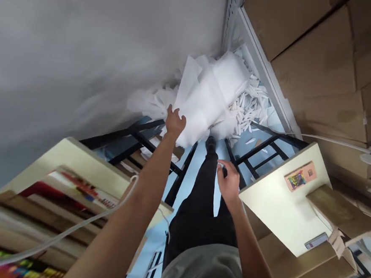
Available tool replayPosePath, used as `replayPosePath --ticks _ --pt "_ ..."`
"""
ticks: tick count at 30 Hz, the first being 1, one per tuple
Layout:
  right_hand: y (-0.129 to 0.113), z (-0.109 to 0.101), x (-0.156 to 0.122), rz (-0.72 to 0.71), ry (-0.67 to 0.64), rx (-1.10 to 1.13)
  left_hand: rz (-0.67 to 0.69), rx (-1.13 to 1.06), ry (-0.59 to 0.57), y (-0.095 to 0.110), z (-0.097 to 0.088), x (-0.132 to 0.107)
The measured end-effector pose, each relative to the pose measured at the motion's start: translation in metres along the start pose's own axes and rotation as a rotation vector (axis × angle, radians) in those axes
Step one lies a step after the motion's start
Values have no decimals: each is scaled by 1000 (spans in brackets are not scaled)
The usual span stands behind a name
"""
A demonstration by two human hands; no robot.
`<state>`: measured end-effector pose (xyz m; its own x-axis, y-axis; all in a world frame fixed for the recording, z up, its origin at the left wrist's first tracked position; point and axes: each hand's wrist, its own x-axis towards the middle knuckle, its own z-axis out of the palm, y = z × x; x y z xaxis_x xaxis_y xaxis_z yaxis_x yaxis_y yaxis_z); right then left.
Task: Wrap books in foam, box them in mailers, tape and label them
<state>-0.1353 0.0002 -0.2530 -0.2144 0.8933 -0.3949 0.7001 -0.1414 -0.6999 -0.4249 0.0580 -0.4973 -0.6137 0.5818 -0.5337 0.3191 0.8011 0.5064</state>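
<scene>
White wrap bundle (207, 98) lies at your 12 o'clock on the pale-blue floor (187, 179), where the wall (100, 35) at 10 and the stacked cardboard boxes (323, 72) at 2 close in on it, a corner probably used to keep it out of the way. Loose white strips (251, 103) heap beside it at 2. Your left hand (175, 121) stretches over its near side at 11, fingers spread; whether they touch the wrap cannot be told. Your right hand (228, 182) hangs beside your leg (201, 184) at 4, loosely curled, thumb and forefinger apart, apparently empty, perhaps held back for balance. Between the left tabletop (85, 159) at 8 and the right tabletop (273, 200) at 4 runs a narrow gap, likely why you reach one-armed.
</scene>
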Motion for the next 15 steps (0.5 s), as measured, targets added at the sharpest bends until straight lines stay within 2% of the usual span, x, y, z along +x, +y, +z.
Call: replayPosePath --ticks 3,6,9,12,15 --pt "3 18 -3 42 -20 3 -78 36 -56 -9 9 26" --pt "4 26 -1 78 -26 0 -87 22 -40 -8 6 28" --pt "-3 25 3 115 -43 18 -58 -18 40 3 -9 13" --pt "-16 19 7 150 -53 72 -56 -71 109 25 -28 -10" --pt "-26 13 11 201 -52 198 -142 -315 199 56 -45 -45"
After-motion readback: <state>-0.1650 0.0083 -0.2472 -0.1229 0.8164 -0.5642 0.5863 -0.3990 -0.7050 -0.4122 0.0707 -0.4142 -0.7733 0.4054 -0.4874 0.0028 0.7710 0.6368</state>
